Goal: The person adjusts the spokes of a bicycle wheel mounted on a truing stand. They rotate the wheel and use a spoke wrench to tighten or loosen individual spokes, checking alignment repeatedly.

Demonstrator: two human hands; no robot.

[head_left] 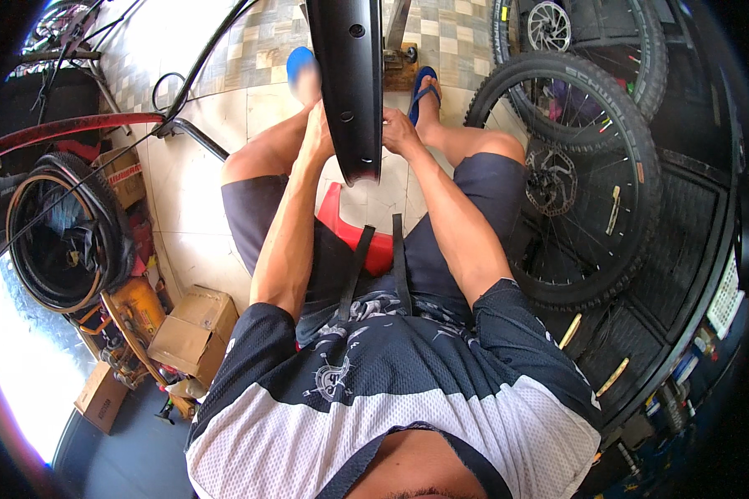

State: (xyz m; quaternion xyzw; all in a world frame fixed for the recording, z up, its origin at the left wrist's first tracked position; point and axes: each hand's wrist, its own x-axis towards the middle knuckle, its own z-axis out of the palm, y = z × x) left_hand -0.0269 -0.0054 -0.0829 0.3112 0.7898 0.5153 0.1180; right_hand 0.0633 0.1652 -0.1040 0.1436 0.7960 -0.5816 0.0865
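A wide black bicycle rim [347,83] stands upright between my legs, its outer face with small round holes toward me. My left hand [319,133] is at the rim's left side, its fingers mostly hidden behind the rim. On the other side my right hand [399,133] is closed close against the rim's edge. Whatever its fingertips hold is too small or hidden to make out. Beyond the rim, a metal stand [397,25] rises from a wooden block [403,76], partly covered by the rim.
Bicycle wheels with knobbly tyres [640,200] lean at my right. A red stool [373,249] is beneath me. To the left are stacked tyres [67,241], a cardboard box [193,328] and a red curved tube [75,125]. Black cabinet panels [682,224] line the right.
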